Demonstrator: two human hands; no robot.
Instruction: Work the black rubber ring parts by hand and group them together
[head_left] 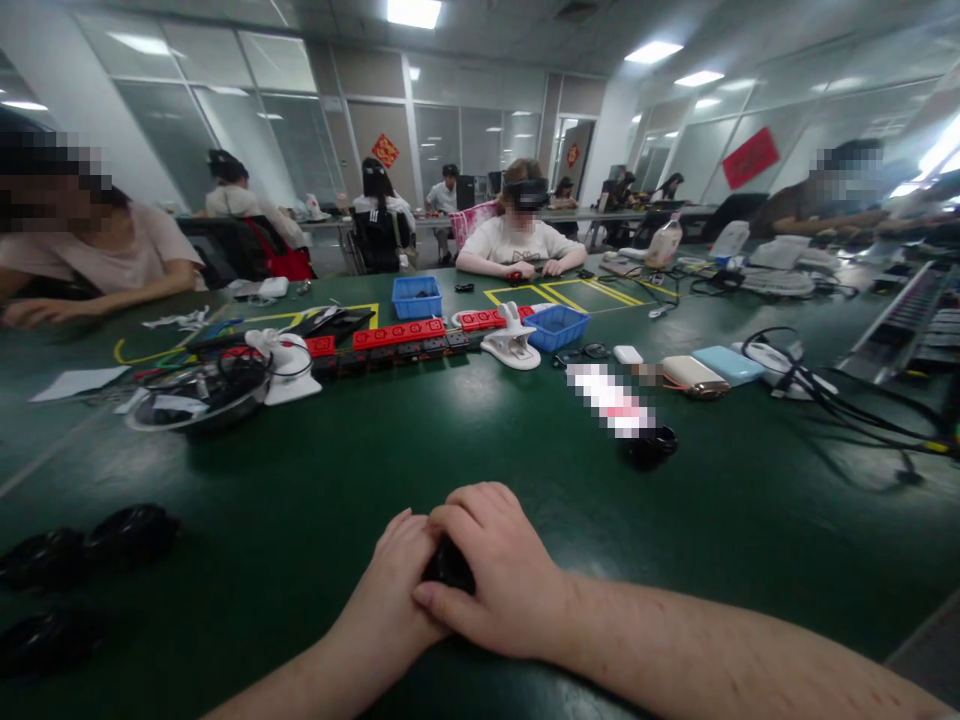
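Near the front of the green table, my left hand (pixel 401 580) and my right hand (pixel 502 575) are closed together round a black bundle (pixel 450 565). Only a dark patch of it shows between them; the fingers hide the rest. My right hand lies partly over my left, its thumb across the near side. To the left sit several shiny black bundles (pixel 133 532) that look like coiled cable. Another black coil (pixel 651 447) lies beyond my right hand, beside a blurred-out phone-like object (pixel 611 400).
Across the table (pixel 337 460) runs a row of red and black socket strips (pixel 399 334). Blue bins (pixel 556 328), a white clip-on fan base (pixel 512 345) and a metal bowl of parts (pixel 199 400) stand there. Power banks (pixel 694 376) and loose cables lie right. Other people sit around.
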